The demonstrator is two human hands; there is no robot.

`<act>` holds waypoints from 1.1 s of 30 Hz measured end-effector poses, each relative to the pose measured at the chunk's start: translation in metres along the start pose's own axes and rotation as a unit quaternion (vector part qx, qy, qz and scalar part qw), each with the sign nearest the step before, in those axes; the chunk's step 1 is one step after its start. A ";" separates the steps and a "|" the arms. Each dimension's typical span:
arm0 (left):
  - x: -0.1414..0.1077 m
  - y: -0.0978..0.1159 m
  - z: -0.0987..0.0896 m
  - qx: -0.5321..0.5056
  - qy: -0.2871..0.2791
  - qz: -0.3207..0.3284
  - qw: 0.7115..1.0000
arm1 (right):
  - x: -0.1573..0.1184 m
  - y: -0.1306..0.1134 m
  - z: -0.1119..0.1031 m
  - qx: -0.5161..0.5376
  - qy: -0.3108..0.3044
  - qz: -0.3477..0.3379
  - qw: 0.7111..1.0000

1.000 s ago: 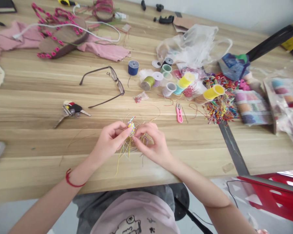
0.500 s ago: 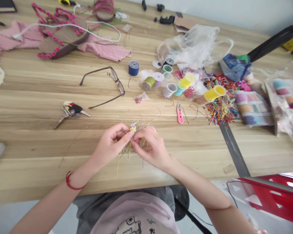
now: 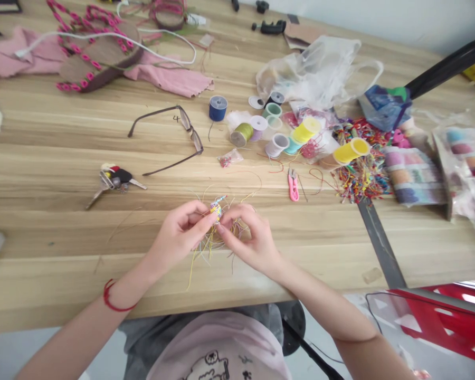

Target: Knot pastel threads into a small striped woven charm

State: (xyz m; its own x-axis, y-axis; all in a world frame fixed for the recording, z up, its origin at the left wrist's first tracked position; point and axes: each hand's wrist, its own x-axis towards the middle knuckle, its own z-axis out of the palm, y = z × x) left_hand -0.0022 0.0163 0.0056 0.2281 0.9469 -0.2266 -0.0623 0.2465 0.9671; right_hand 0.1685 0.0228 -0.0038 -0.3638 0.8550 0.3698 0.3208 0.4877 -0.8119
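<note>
A small multicoloured thread-wrapped piece (image 3: 216, 211) sits pinched between the fingertips of both hands, just above the wooden tabletop (image 3: 63, 248). Many loose thread ends (image 3: 216, 248) in yellow, pink and other colours fan out from it beneath my fingers. My left hand (image 3: 178, 236), with a red cord around its wrist, holds the piece from the left. My right hand (image 3: 251, 240) grips it from the right. Part of the piece is hidden by my fingers.
Pink-handled thread snips (image 3: 293, 184) and a heap of coloured thread scraps (image 3: 360, 179) lie to the right, beyond several thread spools (image 3: 241, 134). Glasses (image 3: 182, 132) and keys (image 3: 113, 179) lie further left. A red chair (image 3: 439, 322) stands at lower right.
The whole view has shifted slightly, moving the table items a little. Both hands stay on the small piece, with my fingers shifting slightly around it.
</note>
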 end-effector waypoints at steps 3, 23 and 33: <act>0.001 -0.001 0.000 0.001 0.000 0.001 1.000 | 0.000 -0.001 0.000 0.015 0.000 0.002 1.000; 0.002 -0.001 -0.001 -0.038 0.006 -0.014 0.999 | 0.017 0.011 -0.013 0.450 -0.040 0.203 0.868; 0.003 -0.004 -0.001 -0.083 -0.019 -0.025 0.996 | 0.016 0.006 -0.020 0.430 -0.036 0.133 0.892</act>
State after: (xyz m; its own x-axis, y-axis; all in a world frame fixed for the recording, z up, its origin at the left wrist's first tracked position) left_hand -0.0027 0.0183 0.0010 0.2720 0.9247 -0.2665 -0.2093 0.3271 0.9215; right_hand 0.1821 0.0431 0.0069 -0.4407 0.8911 0.1081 -0.3742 -0.0729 -0.9245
